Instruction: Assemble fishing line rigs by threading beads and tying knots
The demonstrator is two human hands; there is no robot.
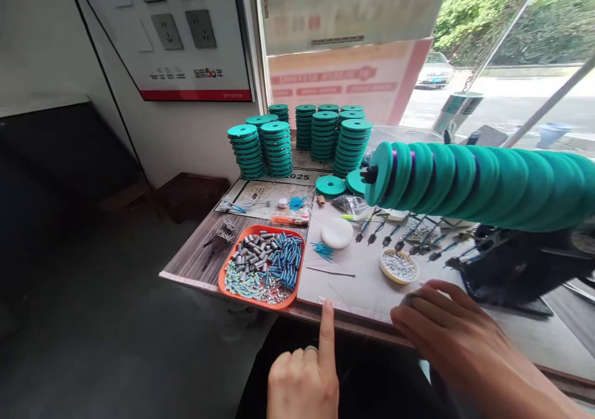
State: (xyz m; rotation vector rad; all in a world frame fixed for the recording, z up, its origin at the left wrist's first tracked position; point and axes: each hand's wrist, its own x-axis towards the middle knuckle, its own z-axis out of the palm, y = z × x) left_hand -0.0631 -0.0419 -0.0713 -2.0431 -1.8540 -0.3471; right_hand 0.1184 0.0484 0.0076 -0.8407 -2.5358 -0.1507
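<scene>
My left hand [304,369] is low in the middle, its index finger stretched towards the table's front edge and its other fingers curled in. A ring is on one finger. Whatever those curled fingers hold, if anything, is hidden. To the right, my right hand [446,326] is closed over the table edge, pinching a small dark grey piece [409,299] that is mostly covered. Just beyond it sits a round dish of small white beads [398,266]. Left of my hands lies an orange tray [222,277] holding grey cylinders, blue springs, pale green pieces and tiny metal parts.
Stacked green foam spools [277,149] stand at the back. A long row of green spools on a rod [483,183] juts in from the right. A white disc [337,233], blue pins [322,251], a thin metal rod [331,272] and several dark-tipped rigs [393,235] lie on the board.
</scene>
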